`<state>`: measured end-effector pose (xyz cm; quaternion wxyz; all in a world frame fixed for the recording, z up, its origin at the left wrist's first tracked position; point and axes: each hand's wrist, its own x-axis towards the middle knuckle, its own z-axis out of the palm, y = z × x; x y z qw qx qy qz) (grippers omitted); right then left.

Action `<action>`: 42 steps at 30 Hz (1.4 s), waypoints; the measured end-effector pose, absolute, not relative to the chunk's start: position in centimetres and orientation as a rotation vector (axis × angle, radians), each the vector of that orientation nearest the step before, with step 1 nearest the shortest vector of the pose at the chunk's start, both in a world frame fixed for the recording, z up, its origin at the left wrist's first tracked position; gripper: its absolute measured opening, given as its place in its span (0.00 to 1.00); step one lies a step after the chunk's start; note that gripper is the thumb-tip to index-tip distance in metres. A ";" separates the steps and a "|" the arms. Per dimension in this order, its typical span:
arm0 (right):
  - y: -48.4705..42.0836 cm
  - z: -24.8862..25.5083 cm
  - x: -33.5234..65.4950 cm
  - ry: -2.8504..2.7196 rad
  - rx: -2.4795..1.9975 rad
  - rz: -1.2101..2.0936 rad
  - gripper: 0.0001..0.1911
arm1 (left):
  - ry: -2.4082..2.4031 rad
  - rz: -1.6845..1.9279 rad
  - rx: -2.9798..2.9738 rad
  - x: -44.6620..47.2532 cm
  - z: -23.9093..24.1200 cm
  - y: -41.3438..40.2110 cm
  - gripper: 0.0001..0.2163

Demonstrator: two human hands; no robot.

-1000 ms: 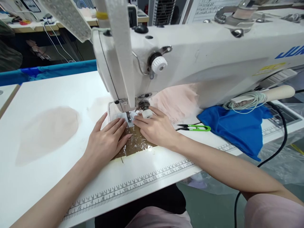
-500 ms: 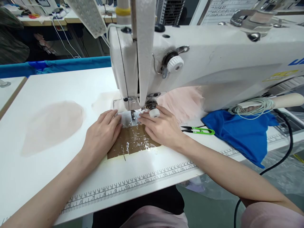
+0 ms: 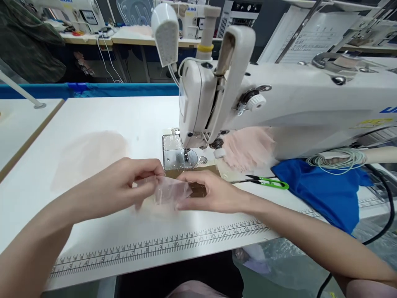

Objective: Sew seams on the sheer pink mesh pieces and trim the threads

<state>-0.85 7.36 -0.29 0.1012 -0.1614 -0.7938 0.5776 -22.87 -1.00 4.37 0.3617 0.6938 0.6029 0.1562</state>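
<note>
Between my two hands, in front of the sewing machine (image 3: pixel 201 99), is a small piece of thin, sheer pale-pink fabric (image 3: pixel 169 191). My left hand (image 3: pixel 136 182) pinches its left edge between thumb and fingers. At the right edge, the thumb and fingertips of my right hand (image 3: pixel 209 192) close on the fabric. Behind my hands, the metal needle plate (image 3: pixel 178 156) shows under the presser foot, with no cloth over it. Partly hidden by my hands, a brown taped patch (image 3: pixel 198 189) lies on the white table just in front of the plate.
Ruler markings run along the near edge of the table (image 3: pixel 93 231). A sheer pale piece (image 3: pixel 93 155) lies on the left. Pink fabric pieces (image 3: pixel 249 147) sit under the machine arm. Green-handled thread snips (image 3: pixel 269 182) and a blue cloth (image 3: pixel 322 194) lie to the right.
Both hands have come away from the needle area toward the table's near edge, lifting the sheer fabric from under the presser foot. The view has tilted up and shifted left.
</note>
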 end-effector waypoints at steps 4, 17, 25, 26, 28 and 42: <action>7.1 1.2 -2.2 -1.978 -0.462 2.281 0.11 | 1.625 0.439 1.618 -24.7 4.9 -1.4 0.13; 5.8 1.4 -8.9 -1.996 -0.375 2.192 0.19 | 1.764 0.761 1.335 -34.1 2.6 -10.2 0.15; 6.9 1.6 -16.2 -1.820 -0.512 1.972 0.06 | 2.170 1.037 1.329 -38.1 5.8 -4.6 0.17; 7.3 1.3 -17.2 -1.828 -0.570 1.896 0.06 | 2.193 0.997 1.345 -38.8 6.0 -3.2 0.16; 8.5 0.5 -19.2 -1.927 -0.710 1.699 0.06 | 2.213 0.890 1.372 -40.1 5.6 -0.7 0.16; 12.3 -2.6 -22.9 -2.293 -0.837 1.114 0.14 | 2.636 0.637 1.517 -41.3 -1.0 1.0 0.10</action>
